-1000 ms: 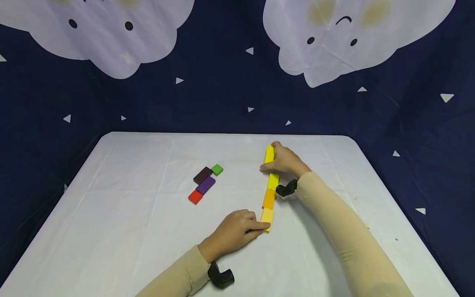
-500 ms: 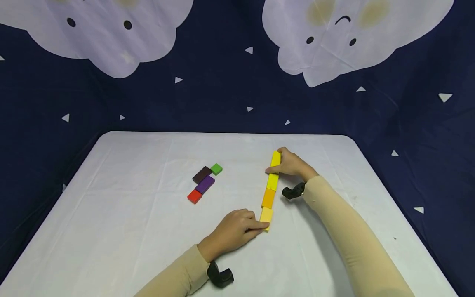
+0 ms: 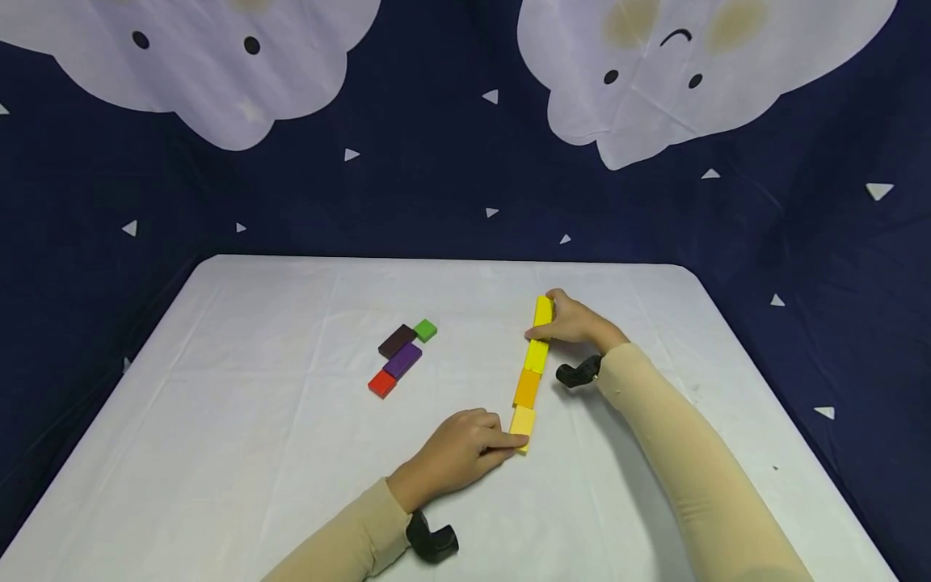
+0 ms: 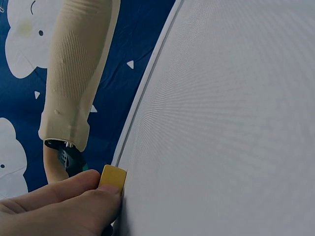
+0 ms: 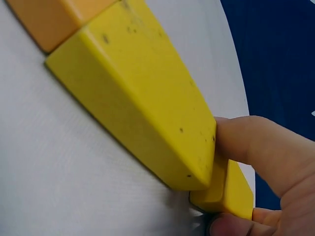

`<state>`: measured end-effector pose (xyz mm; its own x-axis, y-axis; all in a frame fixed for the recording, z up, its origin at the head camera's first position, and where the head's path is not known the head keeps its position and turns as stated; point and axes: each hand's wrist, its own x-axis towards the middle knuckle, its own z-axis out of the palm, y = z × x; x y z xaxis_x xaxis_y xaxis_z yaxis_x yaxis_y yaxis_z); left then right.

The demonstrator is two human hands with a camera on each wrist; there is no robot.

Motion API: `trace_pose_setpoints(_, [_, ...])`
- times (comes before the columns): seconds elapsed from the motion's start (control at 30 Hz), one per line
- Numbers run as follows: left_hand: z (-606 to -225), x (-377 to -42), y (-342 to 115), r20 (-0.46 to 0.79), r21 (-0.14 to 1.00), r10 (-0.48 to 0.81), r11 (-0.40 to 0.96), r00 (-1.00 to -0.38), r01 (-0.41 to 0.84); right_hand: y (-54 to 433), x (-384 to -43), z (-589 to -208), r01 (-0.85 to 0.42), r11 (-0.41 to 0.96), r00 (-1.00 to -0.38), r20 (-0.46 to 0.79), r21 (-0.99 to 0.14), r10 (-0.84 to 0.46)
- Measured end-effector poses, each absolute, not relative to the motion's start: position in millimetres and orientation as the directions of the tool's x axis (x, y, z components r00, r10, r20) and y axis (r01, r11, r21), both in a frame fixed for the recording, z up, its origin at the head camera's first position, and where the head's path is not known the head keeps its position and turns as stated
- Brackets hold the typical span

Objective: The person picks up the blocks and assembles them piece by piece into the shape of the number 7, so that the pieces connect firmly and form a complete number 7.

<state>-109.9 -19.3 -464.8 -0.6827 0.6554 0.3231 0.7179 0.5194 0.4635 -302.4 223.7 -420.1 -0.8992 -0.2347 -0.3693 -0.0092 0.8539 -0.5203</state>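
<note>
A line of blocks runs front to back on the white table. At its near end is a pale yellow block (image 3: 522,422), and my left hand (image 3: 454,451) pinches it between thumb and finger; the left wrist view shows its end (image 4: 113,177). Beyond it lie an orange block (image 3: 527,389) and a yellow block (image 3: 537,356), the latter speckled with dark dots in the right wrist view. My right hand (image 3: 575,319) grips the farthest yellow block (image 3: 543,310) by its sides. In the right wrist view that block (image 5: 238,191) meets the speckled one slightly offset.
Left of the line lie a dark brown block (image 3: 397,342), a green block (image 3: 425,330), a purple block (image 3: 402,360) and a red block (image 3: 381,384), grouped together. The white table (image 3: 240,453) ends at a dark blue cloth (image 3: 429,186) with clouds.
My right hand has drawn the farthest yellow block nearer and slightly right, against the row's far end. The left hand has stayed on the pale yellow block.
</note>
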Motion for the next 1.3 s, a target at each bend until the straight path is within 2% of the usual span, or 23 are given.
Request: trace_pose_setpoints(1.3, [-465,-109,-20,0.307,0.476,0.672,0.505,-0.674,0.72,226,-290,-416,-0.067,0.855,-0.869,-0.391,-0.515,-0.304])
